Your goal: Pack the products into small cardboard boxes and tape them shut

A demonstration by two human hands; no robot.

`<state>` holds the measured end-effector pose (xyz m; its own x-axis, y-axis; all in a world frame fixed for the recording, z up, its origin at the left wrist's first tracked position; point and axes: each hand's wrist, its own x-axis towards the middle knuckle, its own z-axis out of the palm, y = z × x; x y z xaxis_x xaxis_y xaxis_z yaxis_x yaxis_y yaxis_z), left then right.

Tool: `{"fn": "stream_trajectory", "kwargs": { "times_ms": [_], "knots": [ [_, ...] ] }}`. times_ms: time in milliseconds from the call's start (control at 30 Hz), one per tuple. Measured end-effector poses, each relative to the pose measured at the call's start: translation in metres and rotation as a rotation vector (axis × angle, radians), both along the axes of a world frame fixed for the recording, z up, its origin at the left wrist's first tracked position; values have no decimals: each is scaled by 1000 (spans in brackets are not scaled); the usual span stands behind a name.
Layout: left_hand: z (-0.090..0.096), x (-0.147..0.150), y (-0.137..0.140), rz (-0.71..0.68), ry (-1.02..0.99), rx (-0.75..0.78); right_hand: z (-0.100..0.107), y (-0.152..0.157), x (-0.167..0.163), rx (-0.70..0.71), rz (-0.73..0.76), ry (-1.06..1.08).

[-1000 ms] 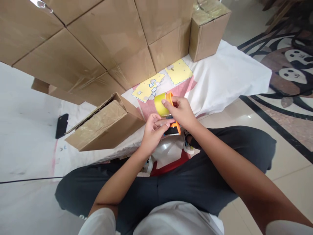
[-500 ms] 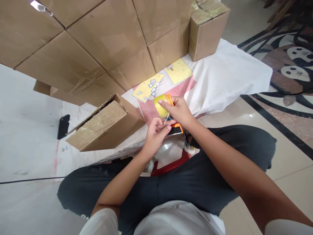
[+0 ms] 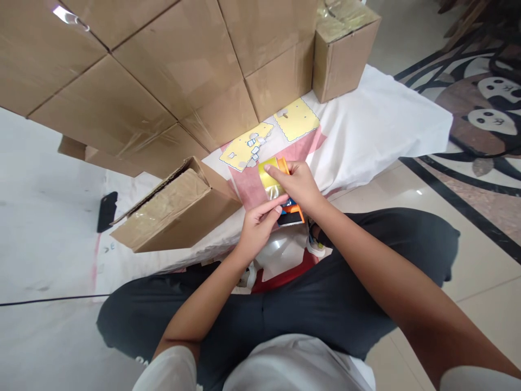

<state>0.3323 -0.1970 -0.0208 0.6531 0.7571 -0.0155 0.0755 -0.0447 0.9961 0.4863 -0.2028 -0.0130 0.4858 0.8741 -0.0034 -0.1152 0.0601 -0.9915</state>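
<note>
A tape dispenser (image 3: 284, 164) with an orange frame, a dark blade end and a roll of yellowish clear tape (image 3: 267, 169) is held out in front of me. My right hand (image 3: 300, 183) is closed around it from the right, thumb lying on the roll. My left hand (image 3: 260, 220) is just below the roll, its thumb and index finger pinched together near the blade. A shiny stretch of tape runs from the roll toward those fingertips. Left of my hands a cardboard box (image 3: 179, 220) rests tilted, its taped narrow side facing up.
Stacked cardboard boxes (image 3: 175, 65) form a wall ahead, with a smaller box (image 3: 344, 60) at its right end. A white sheet (image 3: 378, 119) with yellow printed patches lies beneath. A black phone-like object (image 3: 107, 210) is at left; a black cable (image 3: 52, 299) runs below it.
My left hand's curled fingers have straightened, and its index finger now reaches toward my right hand. More shiny tape shows below the roll. The dispenser has barely shifted.
</note>
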Motion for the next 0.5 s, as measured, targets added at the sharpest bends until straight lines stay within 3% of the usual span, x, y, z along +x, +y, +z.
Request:
{"fn": "stream_trajectory", "kwargs": {
  "times_ms": [233, 500],
  "knots": [
    [-2, -1, 0, -64, -20, 25, 0, 4, 0, -21, -31, 225],
    [6, -1, -15, 90, -26, 124, -5, 13, 0, -72, -52, 209]
  ]
}}
